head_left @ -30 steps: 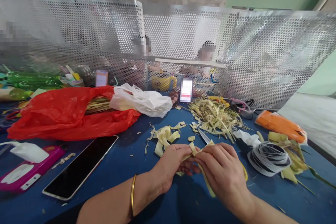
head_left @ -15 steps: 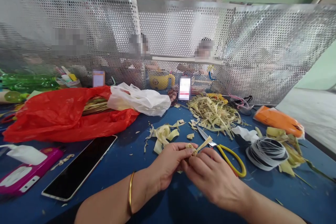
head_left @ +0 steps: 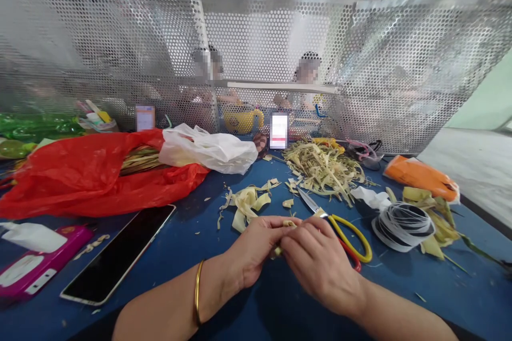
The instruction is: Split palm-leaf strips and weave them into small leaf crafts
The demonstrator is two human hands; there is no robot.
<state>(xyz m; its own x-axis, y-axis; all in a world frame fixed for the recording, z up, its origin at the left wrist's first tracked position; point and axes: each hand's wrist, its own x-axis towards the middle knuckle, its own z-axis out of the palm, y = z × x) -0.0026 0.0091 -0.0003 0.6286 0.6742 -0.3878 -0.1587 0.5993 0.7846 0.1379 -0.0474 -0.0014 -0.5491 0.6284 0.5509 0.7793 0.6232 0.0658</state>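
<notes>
My left hand pinches a small piece of pale dried husk between thumb and fingers. Pressed against it, my right hand has its fingers closed on the same piece, most of which is hidden. A bit of the husk shows below the fingertips. Scissors with yellow and red handles lie just behind and right of my right hand. Loose husk strips are beyond my left hand, and a larger pile of shredded husk is farther back.
A red bag, a white bag, a black phone and a magenta power strip lie left. A spool of white cord and an orange packet sit right. Perforated metal panels stand behind; people are beyond.
My right hand has moved over the husk piece, and its upright strip no longer shows above the fingers. A bit now shows below them. The view has shifted slightly.
</notes>
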